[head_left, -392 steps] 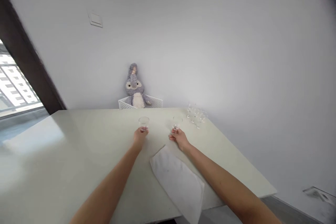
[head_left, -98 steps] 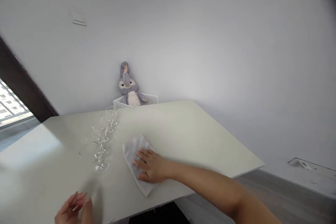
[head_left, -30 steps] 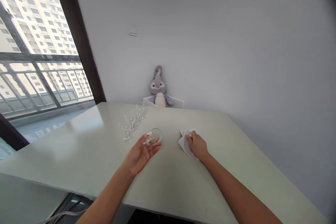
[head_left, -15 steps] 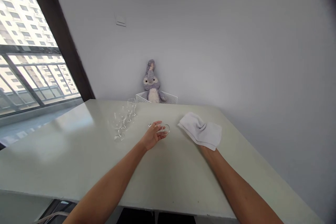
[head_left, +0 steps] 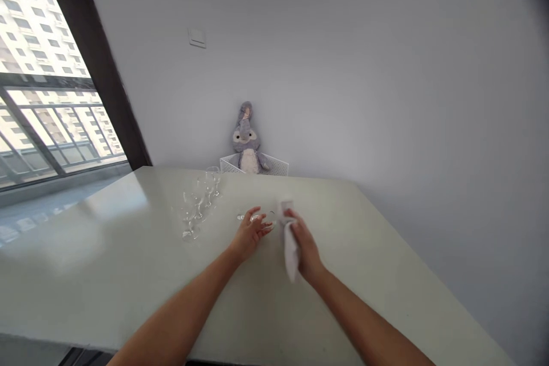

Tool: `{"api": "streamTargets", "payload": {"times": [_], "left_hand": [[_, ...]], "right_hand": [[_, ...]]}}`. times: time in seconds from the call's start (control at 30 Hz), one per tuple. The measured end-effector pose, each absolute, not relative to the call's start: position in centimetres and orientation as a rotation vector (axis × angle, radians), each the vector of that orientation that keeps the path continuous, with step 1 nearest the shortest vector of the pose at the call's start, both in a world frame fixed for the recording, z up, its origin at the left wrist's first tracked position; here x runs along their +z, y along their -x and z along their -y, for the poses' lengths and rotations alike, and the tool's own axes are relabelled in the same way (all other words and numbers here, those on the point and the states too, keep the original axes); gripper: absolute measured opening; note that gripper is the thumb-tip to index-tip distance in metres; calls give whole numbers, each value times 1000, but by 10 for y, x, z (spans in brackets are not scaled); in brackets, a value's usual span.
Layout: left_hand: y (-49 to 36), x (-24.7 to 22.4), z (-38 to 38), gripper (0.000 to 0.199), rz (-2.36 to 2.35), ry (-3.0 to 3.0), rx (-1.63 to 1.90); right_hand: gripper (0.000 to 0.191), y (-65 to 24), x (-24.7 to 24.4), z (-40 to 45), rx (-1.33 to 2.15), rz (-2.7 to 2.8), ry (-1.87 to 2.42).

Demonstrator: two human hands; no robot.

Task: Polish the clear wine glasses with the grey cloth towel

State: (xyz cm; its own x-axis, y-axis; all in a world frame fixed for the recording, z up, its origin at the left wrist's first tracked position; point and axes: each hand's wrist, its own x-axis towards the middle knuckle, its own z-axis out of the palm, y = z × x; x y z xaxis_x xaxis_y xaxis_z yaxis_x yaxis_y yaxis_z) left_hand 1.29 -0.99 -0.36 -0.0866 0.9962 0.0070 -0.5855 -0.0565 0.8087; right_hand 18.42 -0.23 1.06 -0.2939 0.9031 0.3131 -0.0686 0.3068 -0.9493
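Observation:
My left hand [head_left: 250,234] has its fingers curled round a clear stemmed glass [head_left: 270,221] that lies sideways over the middle of the table, its round end toward the right. Just to the right, my right hand [head_left: 302,245] grips a white cloth [head_left: 291,251], which hangs down between the two hands and is blurred by motion. The cloth is close to the glass; whether they touch I cannot tell. Several clear stemmed glasses [head_left: 198,200] stand upright in a row on the left of the table.
The pale table [head_left: 369,274] reaches to a grey wall. At its far edge, a grey plush toy [head_left: 249,146] sits in a white perforated basket [head_left: 278,166]. A window [head_left: 51,108] with a dark frame is on the left.
My right hand has moved left toward the glass and turned, bringing the cloth from lying spread over it to hanging beside the glass. My left hand still holds the glass in about the same place.

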Motion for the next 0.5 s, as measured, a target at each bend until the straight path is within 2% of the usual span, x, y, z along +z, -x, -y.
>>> {"api": "streamTargets", "payload": {"times": [0.13,0.27,0.5], "left_hand": [[-17,0,17,45,-837,-784,1483],[-22,4,24,48,-816,-871,1471],[-29,-6,26,53,-943,-1188,1378]], "right_hand": [[52,-163,-11,18,1122,1780,826],[52,-169,-6,19,1073,1864,759],[48,-170,5,17,1662,1588,473]]}}
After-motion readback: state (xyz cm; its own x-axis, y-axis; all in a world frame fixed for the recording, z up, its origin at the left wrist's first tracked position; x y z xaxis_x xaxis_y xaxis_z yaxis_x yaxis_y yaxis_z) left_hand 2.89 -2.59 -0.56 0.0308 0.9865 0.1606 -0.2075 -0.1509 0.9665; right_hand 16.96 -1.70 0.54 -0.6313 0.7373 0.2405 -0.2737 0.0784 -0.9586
